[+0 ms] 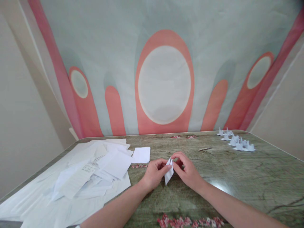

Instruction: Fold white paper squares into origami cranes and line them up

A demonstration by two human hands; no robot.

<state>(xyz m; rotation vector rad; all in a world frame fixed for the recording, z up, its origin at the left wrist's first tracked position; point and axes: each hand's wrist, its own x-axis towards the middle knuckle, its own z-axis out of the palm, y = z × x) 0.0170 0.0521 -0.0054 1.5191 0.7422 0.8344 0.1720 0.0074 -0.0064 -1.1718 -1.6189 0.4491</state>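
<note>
Near the middle of the table, a small piece of folded white paper (168,176) is held up between my two hands. My left hand (155,172) pinches its left side between thumb and fingers. At its upper right edge, my right hand (186,169) grips it with thumb and forefinger. The paper is narrow, with a pointed lower end and a split upper end. Just beyond my left hand lies a short stack of square white sheets (141,155).
Loose white papers (116,164), some with writing, spread over the table's left side. Several folded white paper figures with upright points (242,144) stand at the far right. The wood-patterned table (237,171) meets a backdrop (204,41) with coral arches.
</note>
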